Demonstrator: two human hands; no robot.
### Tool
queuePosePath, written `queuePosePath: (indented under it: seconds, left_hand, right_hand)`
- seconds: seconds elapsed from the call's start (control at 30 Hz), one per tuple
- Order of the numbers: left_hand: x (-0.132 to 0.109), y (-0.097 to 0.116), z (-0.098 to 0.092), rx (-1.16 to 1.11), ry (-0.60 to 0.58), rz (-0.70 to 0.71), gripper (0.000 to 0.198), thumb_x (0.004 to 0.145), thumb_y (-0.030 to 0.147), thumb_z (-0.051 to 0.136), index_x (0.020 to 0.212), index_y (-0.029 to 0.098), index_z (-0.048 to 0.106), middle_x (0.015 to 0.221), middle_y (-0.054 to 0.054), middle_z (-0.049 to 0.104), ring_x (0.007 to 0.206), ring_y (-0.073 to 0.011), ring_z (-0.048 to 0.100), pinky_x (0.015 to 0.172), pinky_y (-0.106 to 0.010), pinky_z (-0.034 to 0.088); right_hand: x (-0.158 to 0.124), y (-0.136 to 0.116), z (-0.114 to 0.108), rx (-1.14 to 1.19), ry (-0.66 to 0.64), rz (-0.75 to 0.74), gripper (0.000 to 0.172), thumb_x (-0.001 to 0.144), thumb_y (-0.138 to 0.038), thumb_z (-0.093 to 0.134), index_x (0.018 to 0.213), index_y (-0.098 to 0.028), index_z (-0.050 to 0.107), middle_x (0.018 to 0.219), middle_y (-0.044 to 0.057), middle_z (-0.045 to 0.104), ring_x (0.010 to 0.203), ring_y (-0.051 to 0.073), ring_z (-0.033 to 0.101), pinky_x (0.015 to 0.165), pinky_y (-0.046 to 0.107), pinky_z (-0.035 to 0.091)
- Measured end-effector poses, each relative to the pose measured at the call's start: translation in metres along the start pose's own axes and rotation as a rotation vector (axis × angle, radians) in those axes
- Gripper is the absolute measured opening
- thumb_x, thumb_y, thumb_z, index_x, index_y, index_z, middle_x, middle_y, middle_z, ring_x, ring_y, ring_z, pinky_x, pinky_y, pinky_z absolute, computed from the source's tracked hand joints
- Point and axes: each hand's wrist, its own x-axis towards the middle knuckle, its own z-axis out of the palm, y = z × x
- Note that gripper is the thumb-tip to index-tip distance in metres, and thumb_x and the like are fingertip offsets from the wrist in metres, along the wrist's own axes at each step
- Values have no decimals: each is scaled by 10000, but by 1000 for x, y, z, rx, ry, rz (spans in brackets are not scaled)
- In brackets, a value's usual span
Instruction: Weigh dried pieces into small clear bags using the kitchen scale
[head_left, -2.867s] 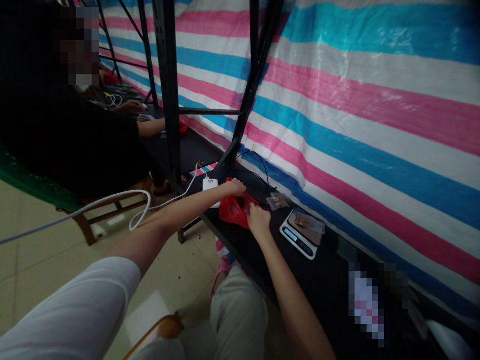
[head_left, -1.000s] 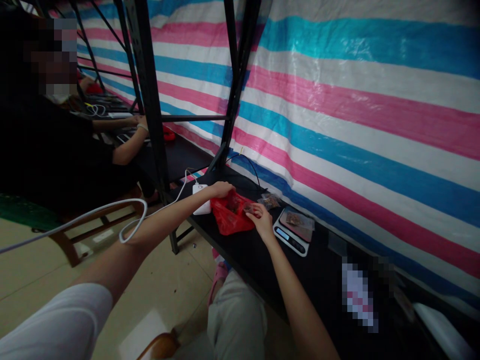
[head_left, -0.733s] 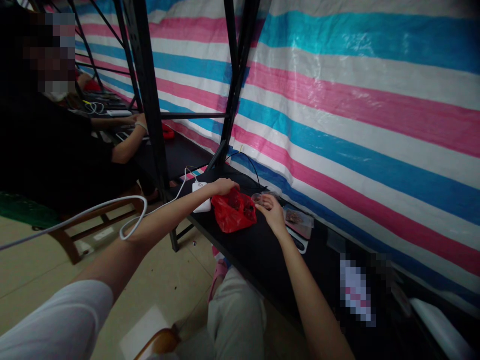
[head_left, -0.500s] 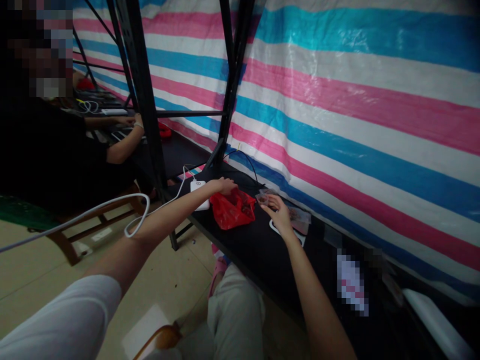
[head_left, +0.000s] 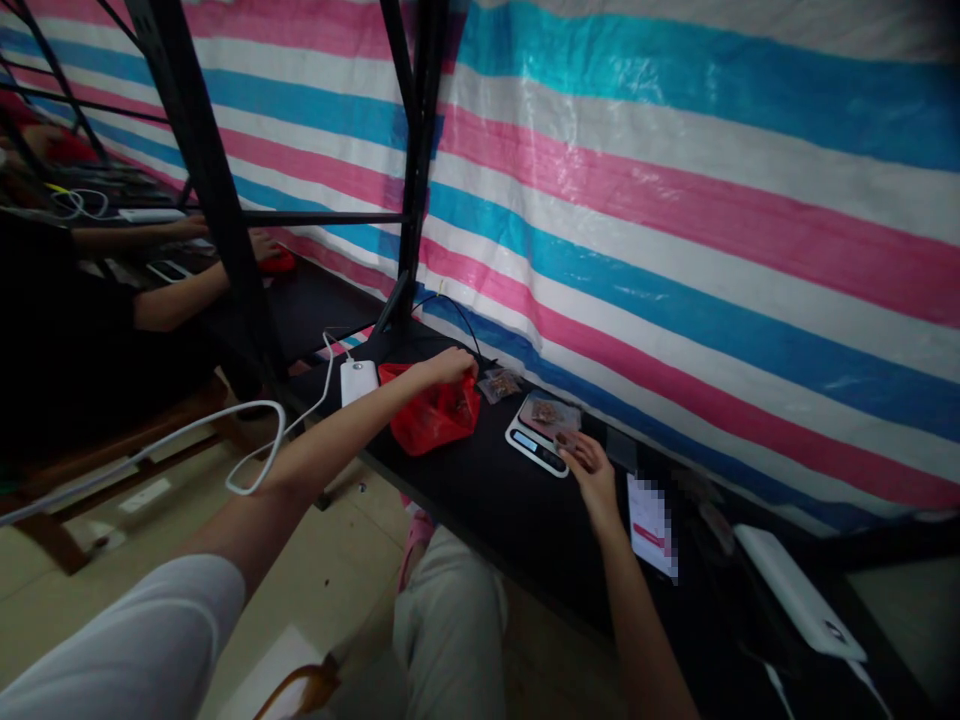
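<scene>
My left hand (head_left: 454, 368) is at the far rim of a red plastic bag (head_left: 424, 425), its bent fingers closed on the edge. My right hand (head_left: 594, 475) pinches a small clear plastic packet (head_left: 567, 441) with something brown in it, beside the right edge of a white digital scale (head_left: 538, 456). On the scale's plate lies a larger clear packet (head_left: 551, 411) of brown pieces. Another clear packet (head_left: 499, 384) of brown bits rests on the black tabletop (head_left: 480, 500), between the bag and the scale. The brown contents are too small to name.
Left of the bag, a white power bank (head_left: 358, 383) trails a white cable (head_left: 281, 420) across my left arm. A phone (head_left: 651, 530) and another white power bank (head_left: 799, 595) lie at right. A black metal post (head_left: 217, 190) separates a co-worker's arms (head_left: 180, 300) from mine.
My right hand has moved right with the small packet, from the bag's side to the scale's right edge, uncovering the scale. The left hand stays at the bag. The view has swung right.
</scene>
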Motion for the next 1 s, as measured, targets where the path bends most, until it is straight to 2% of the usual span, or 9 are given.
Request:
queuePosePath:
  seconds: [0.1, 0.27, 0.43, 0.53, 0.67, 0.77, 0.83, 0.9, 1.0]
  left_hand:
    - [-1, -8, -18, -134, 115, 36, 335, 655, 20, 439, 847, 152, 681, 859, -43, 679, 809, -146, 599, 755, -217, 411]
    - [1, -9, -42, -332, 174, -12, 424, 605, -31, 369, 883, 105, 659, 830, -44, 678, 756, -126, 598, 700, -199, 435]
    - [9, -1, -48, -315, 150, -61, 412, 641, -27, 373, 923, 113, 639, 860, -42, 673, 778, -120, 598, 704, -187, 437]
    - [10, 1, -49, -305, 104, -78, 454, 692, 45, 484, 1136, 128, 523, 961, -55, 649, 818, -127, 596, 699, -183, 435]
    - [1, 5, -59, -233, -65, -112, 671, 655, 120, 620, 1277, 157, 372, 1136, -83, 572, 984, -173, 554, 772, -205, 417]
    - [-6, 30, -65, -280, -8, -54, 548, 743, 171, 563, 1262, 167, 386, 1219, -86, 508, 1091, -171, 492, 870, -230, 376]
    - [-3, 59, -58, -367, 152, 57, 430, 819, 237, 496, 1236, 177, 409, 1230, -79, 493, 1113, -153, 469, 911, -239, 353]
    - [11, 91, -38, -375, 265, 165, 420, 826, 325, 502, 1219, 198, 426, 1231, -79, 487, 1137, -166, 444, 948, -266, 331]
    - [48, 127, 8, -321, 264, 240, 597, 763, 420, 573, 1270, 174, 376, 1280, -138, 432, 1184, -221, 398, 975, -329, 317]
  right_hand:
    - [-4, 5, -12, 21, 38, 12, 455, 637, -373, 679, 1033, -189, 550, 1069, 114, 623, 959, 231, 594, 870, 417, 443]
    - [3, 8, -21, 23, 66, -13, 456, 644, -369, 675, 1043, -191, 546, 1068, 116, 625, 981, 237, 588, 882, 431, 434]
    - [11, 14, -25, 36, 85, -13, 474, 647, -382, 664, 1058, -178, 542, 1070, 123, 625, 983, 239, 588, 898, 448, 417]
    - [15, 20, -26, 37, 85, -10, 475, 649, -377, 661, 1062, -176, 540, 1068, 121, 623, 974, 227, 591, 894, 426, 418]
    - [18, 34, -22, -5, 248, -40, 500, 647, -390, 654, 1072, -159, 528, 1066, 130, 615, 940, 215, 595, 850, 382, 437]
    - [20, 44, -19, -134, 436, -74, 490, 670, -421, 625, 1074, -158, 536, 1047, 125, 618, 908, 214, 594, 800, 357, 444]
    - [21, 48, -19, -224, 525, -103, 479, 687, -438, 604, 1074, -162, 543, 1034, 118, 621, 903, 215, 587, 777, 343, 439]
    - [21, 48, -19, -268, 563, -125, 477, 698, -450, 587, 1076, -163, 543, 1038, 115, 619, 910, 217, 580, 762, 331, 432]
    - [18, 46, -21, -289, 558, -125, 483, 715, -455, 562, 1091, -155, 529, 1049, 120, 611, 926, 217, 572, 767, 328, 425]
